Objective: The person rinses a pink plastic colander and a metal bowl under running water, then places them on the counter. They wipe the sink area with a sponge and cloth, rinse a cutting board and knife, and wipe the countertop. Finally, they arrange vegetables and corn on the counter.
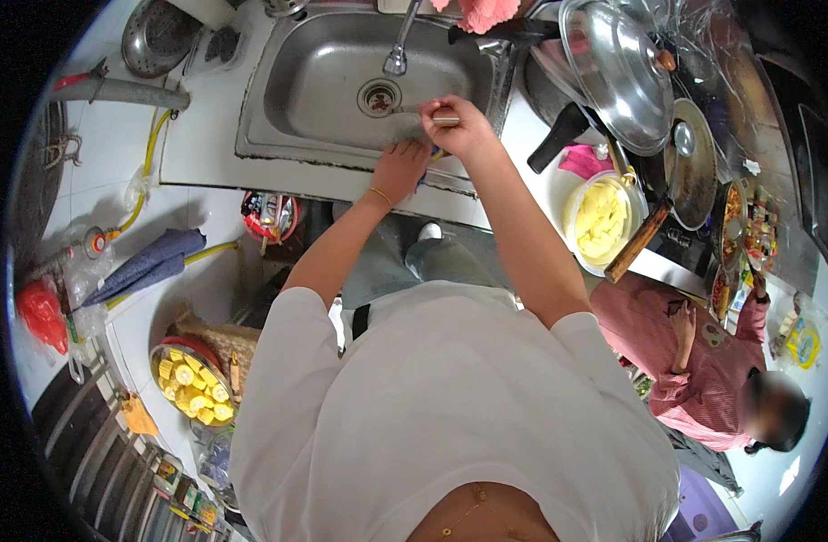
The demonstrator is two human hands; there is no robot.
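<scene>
My right hand (457, 125) is closed around the handle of a utensil (446, 117) over the right part of the steel sink (305, 74). The utensil's thin metal part points left towards the drain (379, 97), where reddish-brown scraps lie. My left hand (402, 167) is at the sink's front rim, fingers pointing into the basin; something blue and yellow shows just right of its fingertips, and whether the hand holds it I cannot tell. The faucet (395, 63) hangs over the basin, and no water is seen running from it.
Right of the sink are a tub of cut yellow pieces (601, 220), a steel lid (617, 74), a wok (695, 166) with a wooden handle and a pink cloth (585, 161). A person in pink (698, 339) stands at the stove, right. Cut corn (194, 389) fills a bowl at lower left.
</scene>
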